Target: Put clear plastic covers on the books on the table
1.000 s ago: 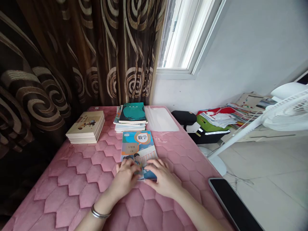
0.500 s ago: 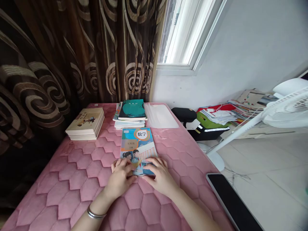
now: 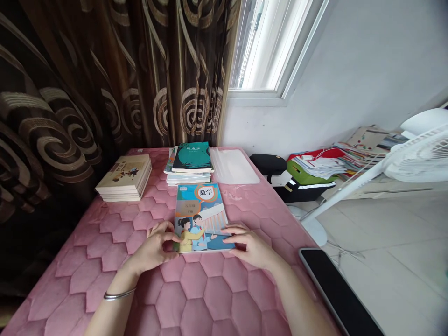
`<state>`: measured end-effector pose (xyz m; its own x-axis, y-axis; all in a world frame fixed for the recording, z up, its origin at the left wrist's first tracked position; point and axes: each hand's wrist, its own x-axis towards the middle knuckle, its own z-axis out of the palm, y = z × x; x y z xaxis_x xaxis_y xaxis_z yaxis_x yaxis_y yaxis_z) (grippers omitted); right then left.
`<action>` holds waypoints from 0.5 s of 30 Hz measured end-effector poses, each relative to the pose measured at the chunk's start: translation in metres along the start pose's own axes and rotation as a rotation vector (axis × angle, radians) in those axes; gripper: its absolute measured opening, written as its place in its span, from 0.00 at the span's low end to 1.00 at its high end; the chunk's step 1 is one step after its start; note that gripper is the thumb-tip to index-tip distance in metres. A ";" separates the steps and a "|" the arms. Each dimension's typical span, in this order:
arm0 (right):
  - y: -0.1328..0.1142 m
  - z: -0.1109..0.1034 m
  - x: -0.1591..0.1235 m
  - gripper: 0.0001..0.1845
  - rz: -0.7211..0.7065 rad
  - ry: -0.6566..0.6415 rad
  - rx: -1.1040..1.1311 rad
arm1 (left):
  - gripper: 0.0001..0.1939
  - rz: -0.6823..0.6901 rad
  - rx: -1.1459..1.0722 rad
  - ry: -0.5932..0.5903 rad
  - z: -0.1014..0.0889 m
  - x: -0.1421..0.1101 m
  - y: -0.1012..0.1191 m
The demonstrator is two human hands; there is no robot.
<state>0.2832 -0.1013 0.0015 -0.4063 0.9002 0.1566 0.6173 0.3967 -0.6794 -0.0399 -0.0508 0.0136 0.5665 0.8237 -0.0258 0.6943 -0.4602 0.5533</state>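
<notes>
A mathematics textbook (image 3: 201,217) with a blue and orange cover lies flat on the pink quilted surface (image 3: 196,294), its picture of two children facing up. At its lower left corner is my left hand (image 3: 159,247), the thumb side against the edge and the other fingers curled. My right hand (image 3: 250,245) pinches the lower right edge, fingertips over the cover and thumb low at the side. Just beyond the textbook stands a book stack topped by a teal book (image 3: 192,157).
Several cream books (image 3: 124,177) are stacked at the back left, near the patterned curtain (image 3: 168,70). A clear plastic sheet pile (image 3: 234,166) lies at the back right. A dark phone-like slab (image 3: 339,289) rests by the right edge; beyond stands a white fan (image 3: 360,177).
Both hands have moved apart, from the textbook's near edge out to its two lower corners. More of the cover now shows. The book itself stays nearly in place.
</notes>
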 end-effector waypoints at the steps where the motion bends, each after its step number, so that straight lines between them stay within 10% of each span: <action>1: 0.001 -0.001 -0.001 0.15 0.004 -0.005 0.013 | 0.17 -0.002 0.000 -0.003 -0.001 0.000 -0.001; 15: 0.003 -0.010 -0.004 0.15 0.059 -0.082 0.104 | 0.21 -0.005 -0.043 -0.055 -0.004 -0.001 -0.007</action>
<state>0.2932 -0.1020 0.0064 -0.4279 0.9020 0.0582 0.5703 0.3194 -0.7568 -0.0469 -0.0471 0.0135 0.5876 0.8057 -0.0739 0.6780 -0.4405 0.5885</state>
